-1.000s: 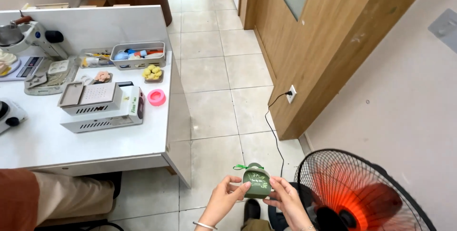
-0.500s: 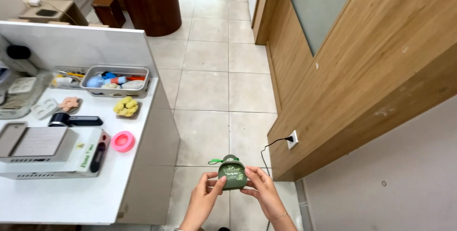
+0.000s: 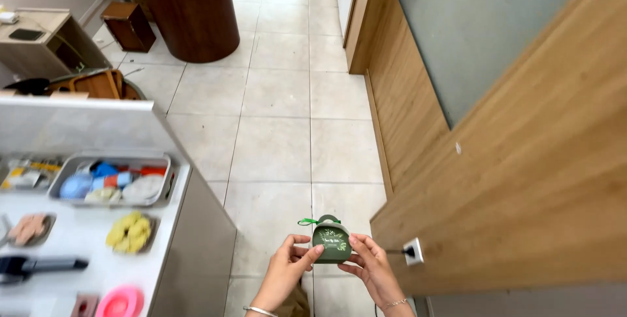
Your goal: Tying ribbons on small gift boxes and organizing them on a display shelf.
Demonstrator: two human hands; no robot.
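Two hands: we hold one small dark green gift box (image 3: pixel 331 244) between them, low in the view and above the tiled floor (image 3: pixel 281 127).
Left hand (image 3: pixel 285 270): our fingers curl toward the box from its left side, with the thumb and forefinger tips pinching its left edge; a thin bangle (image 3: pixel 260 311) sits on the wrist.
Right hand (image 3: pixel 372 266): our fingertips press on the right side and underside of the box, pinching it from that side; a fine bracelet (image 3: pixel 394 303) circles the wrist.
Box: it is rounded at the top, has a pale leafy print on the face turned to us, and carries a bright green ribbon (image 3: pixel 307 221) that sticks out at its upper left.
Where the box is: we have it off every surface, just to the right of the white desk (image 3: pixel 85 238) and near the wooden wall panel (image 3: pixel 522 180) with its socket (image 3: pixel 412 251).
Desk things: a grey tray (image 3: pixel 112 180) of mixed coloured items lies by the partition; a small dish of yellow pieces (image 3: pixel 131 232) sits just in front of it; a pink round object (image 3: pixel 120 302) lies at the bottom edge.
Further back: a round dark brown pedestal (image 3: pixel 191 10) stands on the floor, well apart from our hands.
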